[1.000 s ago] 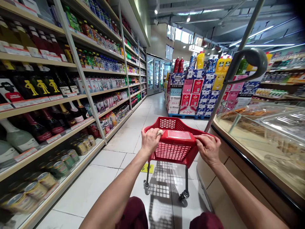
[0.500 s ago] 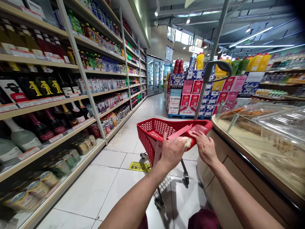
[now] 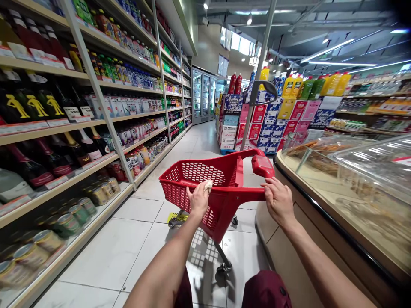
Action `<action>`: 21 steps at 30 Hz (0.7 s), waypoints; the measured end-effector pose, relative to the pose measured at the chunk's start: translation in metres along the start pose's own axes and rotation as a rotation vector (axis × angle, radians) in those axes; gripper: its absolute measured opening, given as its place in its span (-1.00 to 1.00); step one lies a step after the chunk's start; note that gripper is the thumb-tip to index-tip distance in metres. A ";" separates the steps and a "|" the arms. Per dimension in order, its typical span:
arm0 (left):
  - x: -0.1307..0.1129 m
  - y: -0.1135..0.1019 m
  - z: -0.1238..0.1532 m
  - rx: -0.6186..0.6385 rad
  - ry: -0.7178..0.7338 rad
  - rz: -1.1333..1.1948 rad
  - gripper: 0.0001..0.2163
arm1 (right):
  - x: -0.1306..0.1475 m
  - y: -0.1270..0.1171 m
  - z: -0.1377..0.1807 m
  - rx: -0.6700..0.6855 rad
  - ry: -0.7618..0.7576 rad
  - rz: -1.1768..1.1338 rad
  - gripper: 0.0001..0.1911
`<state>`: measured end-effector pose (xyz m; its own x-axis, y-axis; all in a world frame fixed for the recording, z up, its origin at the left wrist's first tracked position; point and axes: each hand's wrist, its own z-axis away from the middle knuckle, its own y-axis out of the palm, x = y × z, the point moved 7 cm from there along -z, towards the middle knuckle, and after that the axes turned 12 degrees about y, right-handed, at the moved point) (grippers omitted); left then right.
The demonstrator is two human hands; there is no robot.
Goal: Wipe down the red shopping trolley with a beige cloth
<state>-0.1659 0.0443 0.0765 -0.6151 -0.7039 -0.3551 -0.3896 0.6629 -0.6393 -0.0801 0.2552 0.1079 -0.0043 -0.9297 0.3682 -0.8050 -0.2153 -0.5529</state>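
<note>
As the cart (image 3: 223,205) swings sideways, the left hand (image 3: 199,199) clutches cloth (image 3: 208,185), apparently; the right hand (image 3: 280,199), the handle (image 3: 263,165).

Below two bare forearms (image 3: 173,252) shows maroon legwear (image 3: 261,291) bearing a small dark mark (image 3: 282,291).

Along the tiled floor's (image 3: 96,252) left edge we have shelving (image 3: 96,92), metal cans (image 3: 69,224) lining its bottom shelf (image 3: 118,194) along the front edge and foil-necked bottles (image 3: 45,158) the shelf above. On the floor we see our red shopping cart (image 3: 224,205) standing by a yellow sticker (image 3: 172,216); farther off, a blue pallet (image 3: 227,151) bearing cartons (image 3: 257,113).
</note>
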 end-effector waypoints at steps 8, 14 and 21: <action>-0.018 0.012 0.006 0.038 0.260 0.077 -0.79 | -0.015 -0.007 0.001 -0.068 -0.141 0.209 -0.71; 0.042 0.001 0.034 0.027 0.117 -0.095 -0.77 | 0.020 0.019 0.011 0.029 -0.239 0.294 -0.70; 0.113 -0.039 0.064 -0.029 0.000 -0.267 -0.68 | 0.037 0.041 0.029 0.055 -0.342 0.251 -0.69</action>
<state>-0.1760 -0.0770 0.0177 -0.4879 -0.8549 -0.1761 -0.5579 0.4606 -0.6903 -0.0960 0.2028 0.0771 0.0087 -0.9989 -0.0465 -0.7710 0.0229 -0.6365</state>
